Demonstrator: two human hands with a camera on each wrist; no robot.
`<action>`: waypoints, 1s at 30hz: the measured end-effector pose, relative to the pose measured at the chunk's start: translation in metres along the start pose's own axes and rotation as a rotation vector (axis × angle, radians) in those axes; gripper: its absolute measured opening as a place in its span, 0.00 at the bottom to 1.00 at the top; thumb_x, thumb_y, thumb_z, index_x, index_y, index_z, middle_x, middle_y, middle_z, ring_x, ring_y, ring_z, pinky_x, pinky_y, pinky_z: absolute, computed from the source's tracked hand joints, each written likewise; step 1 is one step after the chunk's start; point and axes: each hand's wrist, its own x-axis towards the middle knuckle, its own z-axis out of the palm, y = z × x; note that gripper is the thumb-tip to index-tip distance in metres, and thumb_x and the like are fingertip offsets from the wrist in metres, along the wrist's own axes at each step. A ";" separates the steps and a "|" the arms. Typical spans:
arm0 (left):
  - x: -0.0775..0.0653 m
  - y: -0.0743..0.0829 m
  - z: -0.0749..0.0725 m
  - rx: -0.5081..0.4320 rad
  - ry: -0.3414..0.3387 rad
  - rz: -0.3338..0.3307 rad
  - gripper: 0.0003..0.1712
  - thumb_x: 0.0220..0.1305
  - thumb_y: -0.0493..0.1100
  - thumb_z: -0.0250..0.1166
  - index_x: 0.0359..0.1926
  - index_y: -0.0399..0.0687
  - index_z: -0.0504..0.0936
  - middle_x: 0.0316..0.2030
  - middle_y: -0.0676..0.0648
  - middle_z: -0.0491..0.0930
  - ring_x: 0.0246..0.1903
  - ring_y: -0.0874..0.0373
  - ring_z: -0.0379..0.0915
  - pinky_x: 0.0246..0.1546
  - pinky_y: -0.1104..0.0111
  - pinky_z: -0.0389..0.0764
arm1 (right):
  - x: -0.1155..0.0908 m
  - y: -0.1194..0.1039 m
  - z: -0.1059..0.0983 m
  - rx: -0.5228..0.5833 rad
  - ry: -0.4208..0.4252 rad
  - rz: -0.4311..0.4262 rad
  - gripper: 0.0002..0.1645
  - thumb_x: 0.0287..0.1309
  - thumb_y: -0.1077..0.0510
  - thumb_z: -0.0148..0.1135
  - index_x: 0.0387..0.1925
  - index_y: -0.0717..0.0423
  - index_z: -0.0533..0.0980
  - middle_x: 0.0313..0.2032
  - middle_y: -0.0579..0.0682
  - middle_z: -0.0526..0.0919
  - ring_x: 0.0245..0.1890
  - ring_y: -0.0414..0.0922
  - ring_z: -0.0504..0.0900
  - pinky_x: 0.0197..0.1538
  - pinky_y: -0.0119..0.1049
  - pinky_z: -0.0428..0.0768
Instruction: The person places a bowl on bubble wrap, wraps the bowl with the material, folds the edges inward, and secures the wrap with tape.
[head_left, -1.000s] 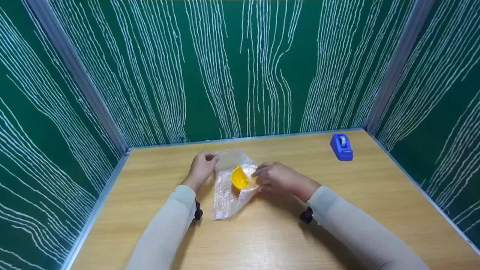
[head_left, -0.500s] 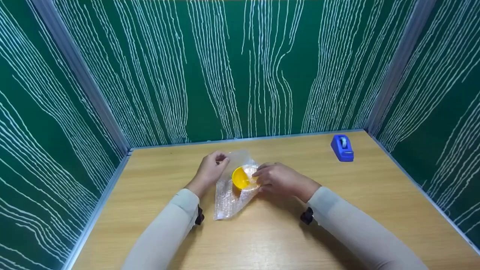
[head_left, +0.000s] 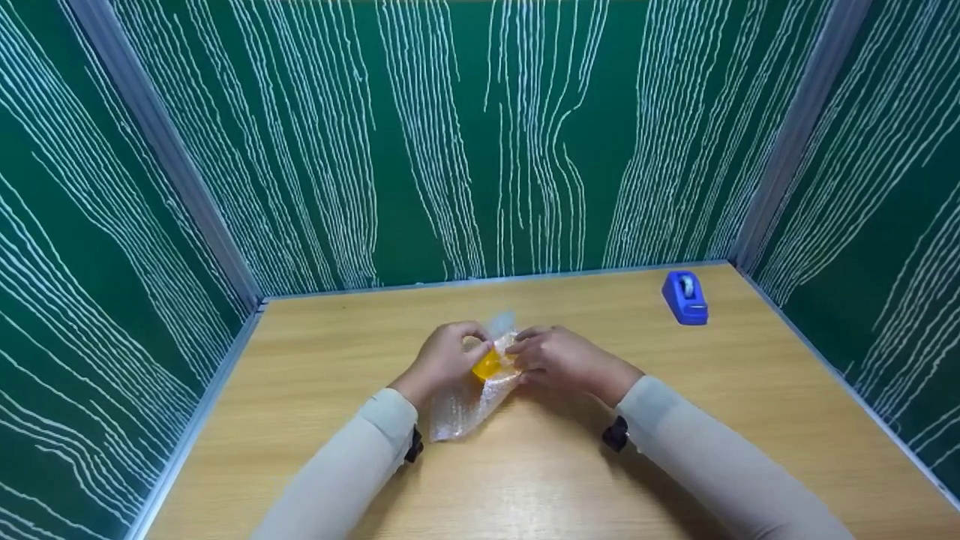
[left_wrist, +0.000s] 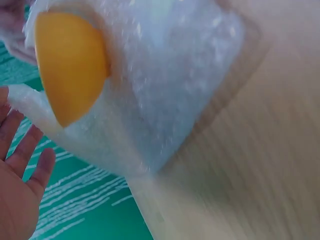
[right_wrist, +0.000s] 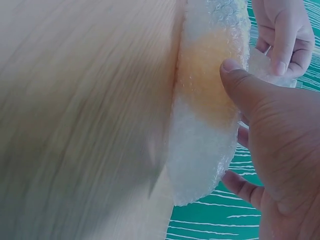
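A small yellow bowl (head_left: 487, 365) lies tilted on its side on a sheet of bubble wrap (head_left: 454, 411), its right part covered by a flap. My left hand (head_left: 444, 357) pinches the left edge of the sheet between thumb and index finger; its other fingers are spread in the left wrist view. From the right, my right hand (head_left: 566, 360) holds the flap against the bowl. In the right wrist view its thumb lies on the wrap (right_wrist: 200, 150) over the bowl, while its fingers are partly hidden behind.
A blue tape dispenser (head_left: 685, 298) stands at the back right of the wooden table (head_left: 315, 375). Green panels (head_left: 420, 150) with wavy white lines enclose the table at the back and both sides.
My left hand has moved right and toward me, bringing the left edge of the bubble wrap over toward the bowl and hiding part of it. The right hand has stayed in place.
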 end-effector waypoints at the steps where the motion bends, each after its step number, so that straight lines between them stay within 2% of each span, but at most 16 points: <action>1: -0.001 0.002 0.002 0.016 -0.007 0.004 0.06 0.81 0.53 0.72 0.49 0.61 0.92 0.61 0.51 0.90 0.64 0.47 0.84 0.78 0.47 0.81 | 0.000 0.000 0.001 0.000 0.006 -0.002 0.15 0.72 0.53 0.80 0.55 0.53 0.93 0.63 0.51 0.93 0.71 0.58 0.88 0.77 0.60 0.82; 6: -0.003 0.008 0.011 0.089 -0.029 0.048 0.09 0.80 0.53 0.74 0.51 0.57 0.95 0.62 0.50 0.91 0.68 0.47 0.84 0.79 0.48 0.79 | -0.002 0.001 0.004 0.012 0.047 -0.006 0.15 0.72 0.52 0.79 0.55 0.53 0.93 0.60 0.51 0.94 0.70 0.58 0.89 0.75 0.62 0.83; 12: -0.003 0.011 0.022 0.173 -0.034 0.107 0.10 0.79 0.53 0.74 0.51 0.56 0.96 0.58 0.51 0.92 0.65 0.51 0.85 0.77 0.51 0.82 | -0.005 0.002 0.007 0.010 0.078 0.005 0.13 0.74 0.51 0.78 0.54 0.51 0.94 0.54 0.48 0.97 0.68 0.58 0.89 0.71 0.65 0.85; 16: -0.002 0.010 0.026 0.195 -0.043 0.108 0.10 0.79 0.54 0.75 0.50 0.58 0.96 0.58 0.52 0.91 0.64 0.51 0.84 0.78 0.50 0.80 | -0.007 0.000 0.008 0.025 0.079 0.049 0.14 0.77 0.47 0.75 0.56 0.47 0.93 0.58 0.47 0.96 0.70 0.55 0.88 0.73 0.66 0.84; 21: -0.002 0.009 0.028 0.216 -0.047 0.113 0.09 0.79 0.56 0.74 0.47 0.61 0.96 0.56 0.53 0.91 0.65 0.52 0.83 0.79 0.49 0.78 | -0.010 -0.001 0.009 0.044 0.094 0.111 0.16 0.76 0.44 0.75 0.56 0.46 0.93 0.64 0.50 0.92 0.71 0.54 0.85 0.75 0.61 0.82; 26: -0.001 0.011 0.028 0.240 -0.054 0.091 0.12 0.80 0.57 0.73 0.51 0.60 0.97 0.59 0.52 0.91 0.65 0.51 0.82 0.80 0.48 0.77 | -0.011 -0.002 0.009 0.065 0.130 0.132 0.14 0.75 0.45 0.77 0.55 0.46 0.92 0.65 0.51 0.88 0.68 0.53 0.85 0.75 0.55 0.84; 30: 0.000 0.011 0.028 0.271 -0.071 0.083 0.14 0.81 0.56 0.72 0.54 0.56 0.96 0.61 0.51 0.90 0.68 0.51 0.81 0.84 0.48 0.72 | -0.012 -0.003 0.009 0.084 0.136 0.148 0.14 0.75 0.44 0.77 0.53 0.46 0.91 0.66 0.50 0.85 0.67 0.50 0.84 0.76 0.52 0.84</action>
